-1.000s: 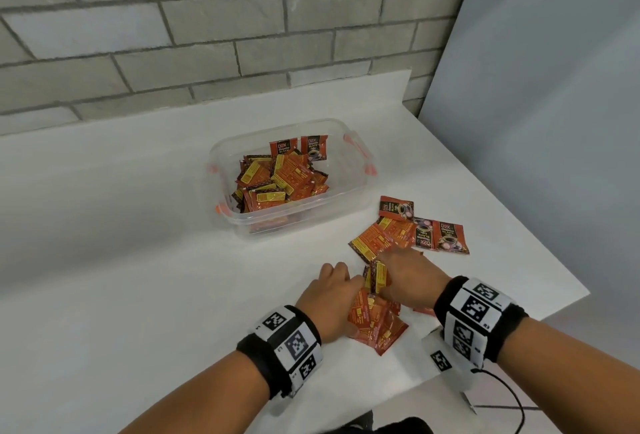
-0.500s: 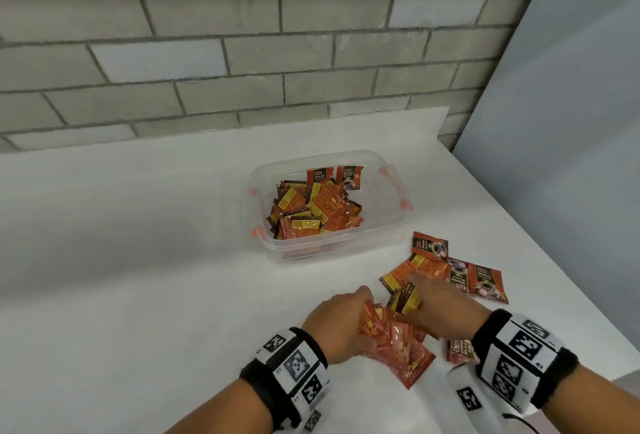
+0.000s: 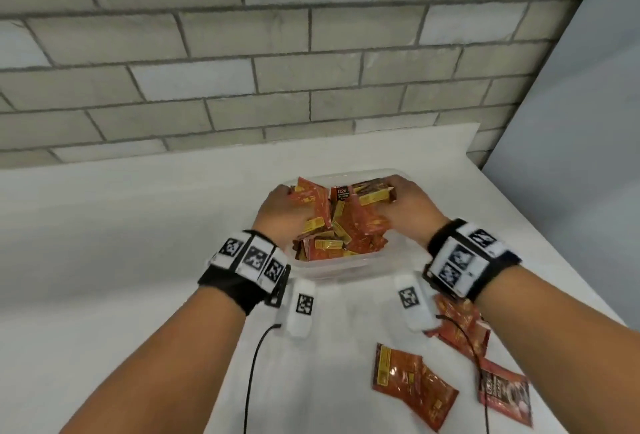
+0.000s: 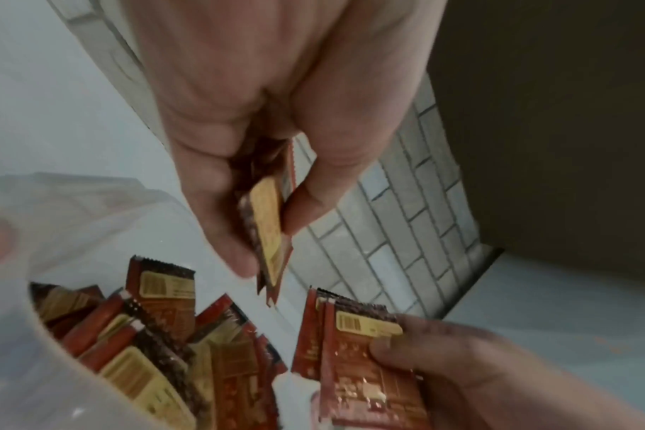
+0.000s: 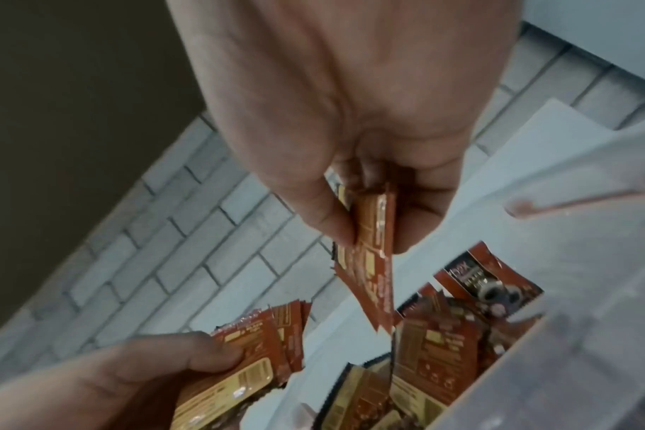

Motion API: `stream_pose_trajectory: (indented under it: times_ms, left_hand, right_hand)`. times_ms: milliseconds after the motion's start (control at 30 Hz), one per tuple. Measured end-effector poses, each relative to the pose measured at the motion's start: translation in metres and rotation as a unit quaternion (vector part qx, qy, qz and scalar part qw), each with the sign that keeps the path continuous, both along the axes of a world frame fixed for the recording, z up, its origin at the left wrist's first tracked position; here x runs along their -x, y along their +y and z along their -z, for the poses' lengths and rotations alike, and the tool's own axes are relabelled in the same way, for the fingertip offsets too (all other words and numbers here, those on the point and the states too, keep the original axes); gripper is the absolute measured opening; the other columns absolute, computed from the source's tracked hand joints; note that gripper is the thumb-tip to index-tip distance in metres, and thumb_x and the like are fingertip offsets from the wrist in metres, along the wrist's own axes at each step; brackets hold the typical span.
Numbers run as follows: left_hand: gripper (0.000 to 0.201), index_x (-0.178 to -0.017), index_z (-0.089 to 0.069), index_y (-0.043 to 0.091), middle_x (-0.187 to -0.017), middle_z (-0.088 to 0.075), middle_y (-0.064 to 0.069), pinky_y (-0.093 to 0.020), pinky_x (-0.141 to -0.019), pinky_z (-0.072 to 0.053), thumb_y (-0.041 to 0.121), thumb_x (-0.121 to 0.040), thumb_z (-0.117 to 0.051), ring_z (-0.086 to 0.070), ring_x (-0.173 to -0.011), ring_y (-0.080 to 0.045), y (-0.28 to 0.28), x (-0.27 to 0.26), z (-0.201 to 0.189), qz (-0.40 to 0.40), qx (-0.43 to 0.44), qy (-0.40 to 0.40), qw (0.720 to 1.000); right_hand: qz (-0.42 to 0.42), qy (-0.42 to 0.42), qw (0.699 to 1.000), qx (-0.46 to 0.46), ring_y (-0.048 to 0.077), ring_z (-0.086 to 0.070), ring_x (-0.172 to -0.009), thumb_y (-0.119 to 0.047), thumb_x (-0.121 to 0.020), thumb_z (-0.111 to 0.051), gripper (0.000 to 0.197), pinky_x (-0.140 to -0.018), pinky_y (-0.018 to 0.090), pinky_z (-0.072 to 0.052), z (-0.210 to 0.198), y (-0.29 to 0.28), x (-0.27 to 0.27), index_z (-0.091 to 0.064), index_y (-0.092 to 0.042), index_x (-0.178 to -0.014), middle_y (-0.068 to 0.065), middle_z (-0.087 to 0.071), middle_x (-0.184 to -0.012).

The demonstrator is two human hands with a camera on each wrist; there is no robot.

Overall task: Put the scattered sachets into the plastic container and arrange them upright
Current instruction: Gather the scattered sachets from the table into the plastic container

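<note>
Now both hands hang over the plastic container (image 3: 346, 269), each gripping its own small bundle of sachets. Left hand (image 3: 282, 214) pinches a thin stack (image 4: 271, 229) between thumb and fingers above the container's left side; right hand (image 3: 408, 207) clamps another stack (image 5: 372, 247) above its right side (edges pointing down toward the heap). Inside the container lies a jumbled pile of red-and-gold sachets (image 3: 341, 236), mostly flat or leaning. Nearer the person than the container, several loose sachets (image 3: 412, 383) lie on the white table (image 3: 121, 243).
</note>
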State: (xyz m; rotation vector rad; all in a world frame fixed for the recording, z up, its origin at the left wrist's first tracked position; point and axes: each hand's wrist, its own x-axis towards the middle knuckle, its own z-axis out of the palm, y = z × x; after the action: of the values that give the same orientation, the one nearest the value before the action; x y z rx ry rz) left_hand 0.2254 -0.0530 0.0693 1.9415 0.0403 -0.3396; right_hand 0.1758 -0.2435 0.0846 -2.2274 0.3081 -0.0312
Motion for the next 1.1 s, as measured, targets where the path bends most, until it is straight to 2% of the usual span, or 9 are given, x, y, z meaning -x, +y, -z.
stream_pose_trajectory:
  times_ms: [100,300,433,500,567,733,867,1000,1100]
  left_hand:
    - [0.031,-0.113,-0.053,0.009,-0.103,-0.063,-0.007,-0.033,-0.067,-0.054,0.01,-0.083,-0.063,-0.063,-0.089,-0.022,-0.013,-0.018,0.016,0.037,-0.115,0.023,0.992]
    - [0.057,-0.134,-0.033,0.004,-0.126,-0.052,-0.017,-0.034,-0.083,-0.052,0.009,-0.086,-0.062,-0.056,-0.111,-0.03,-0.029,-0.022,0.031,0.068,-0.222,0.017,0.973]
    - [0.085,-0.146,-0.02,0.007,-0.135,-0.043,-0.015,-0.028,-0.072,-0.051,0.019,-0.081,-0.073,-0.052,-0.117,-0.029,-0.029,-0.02,0.031,0.066,-0.208,0.018,0.976]
    - [0.091,-0.15,-0.012,0.009,-0.142,-0.038,-0.015,-0.028,-0.08,-0.048,0.02,-0.082,-0.071,-0.048,-0.123,-0.029,-0.028,-0.016,0.028,0.071,-0.202,0.015,0.977]
    - [0.084,-0.149,-0.017,0.011,-0.141,-0.041,-0.013,-0.03,-0.087,-0.047,0.025,-0.084,-0.067,-0.048,-0.123,-0.027,-0.027,-0.011,0.023,0.075,-0.19,0.012,0.979]
    - [0.063,-0.148,-0.03,0.019,-0.137,-0.05,-0.004,-0.024,-0.076,-0.043,0.034,-0.092,-0.055,-0.056,-0.109,-0.019,-0.02,0.019,-0.01,0.143,-0.194,-0.05,0.969]
    - [0.037,-0.128,-0.052,0.025,-0.097,-0.054,0.01,-0.026,-0.051,-0.055,0.034,-0.093,-0.058,-0.061,-0.08,-0.01,-0.023,0.057,-0.023,0.212,-0.114,-0.037,0.97]
    - [0.026,-0.112,-0.062,0.021,-0.093,-0.06,-0.001,-0.023,-0.045,-0.048,0.035,-0.09,-0.063,-0.061,-0.072,-0.019,-0.048,0.092,0.009,0.361,-0.173,0.0,0.916]
    - [0.041,-0.122,-0.06,0.024,-0.108,-0.06,-0.001,-0.024,-0.061,-0.051,0.037,-0.084,-0.07,-0.06,-0.085,-0.018,-0.062,0.108,0.041,0.446,-0.242,0.009,0.862]
  right_hand:
    - [0.009,0.07,0.997,0.036,0.013,-0.06,-0.079,-0.011,-0.085,-0.061,0.041,-0.06,0.021,-0.044,0.018,0.006,-0.028,-0.053,-0.01,-0.125,0.005,-0.064,-0.108]
    - [-0.005,0.132,0.987,0.09,0.026,-0.052,-0.12,-0.024,-0.088,-0.063,0.062,-0.094,0.031,-0.044,0.029,0.011,-0.044,-0.038,-0.008,-0.142,0.011,-0.05,-0.137]
    - [-0.025,0.127,0.987,0.095,0.025,-0.052,-0.12,-0.024,-0.09,-0.059,0.06,-0.09,0.029,-0.045,0.029,0.008,-0.04,-0.036,-0.011,-0.144,0.01,-0.047,-0.141]
    - [-0.036,0.113,0.988,0.101,0.024,-0.053,-0.117,-0.024,-0.09,-0.059,0.055,-0.091,0.029,-0.045,0.027,0.007,-0.034,-0.04,-0.012,-0.14,0.009,-0.05,-0.138]
    - [-0.043,0.1,0.989,0.102,0.023,-0.052,-0.118,-0.025,-0.091,-0.058,0.052,-0.09,0.026,-0.041,0.022,0.006,-0.027,-0.042,-0.013,-0.139,0.007,-0.052,-0.136]
    - [-0.033,0.037,0.998,0.049,0.018,-0.054,-0.115,-0.028,-0.09,-0.062,0.046,-0.095,0.029,-0.042,0.01,-0.014,0.007,-0.05,-0.019,-0.134,0.0,-0.055,-0.13]
    - [0.02,0.01,1.0,-0.002,0.015,-0.058,-0.089,-0.025,-0.089,-0.064,0.022,-0.073,0.022,-0.044,0.013,-0.049,0.048,-0.063,-0.021,-0.11,-0.002,-0.061,-0.101]
    - [-0.002,0.077,0.993,0.09,0.004,-0.055,-0.075,-0.023,-0.089,-0.064,0.019,-0.061,0.009,-0.036,0.032,-0.078,0.085,-0.063,-0.022,-0.108,-0.004,-0.061,-0.093]
    - [-0.04,0.134,0.98,0.142,0.013,-0.058,-0.09,-0.016,-0.088,-0.063,0.023,-0.063,0.008,-0.037,0.052,-0.088,0.102,-0.062,-0.021,-0.11,-0.003,-0.061,-0.099]
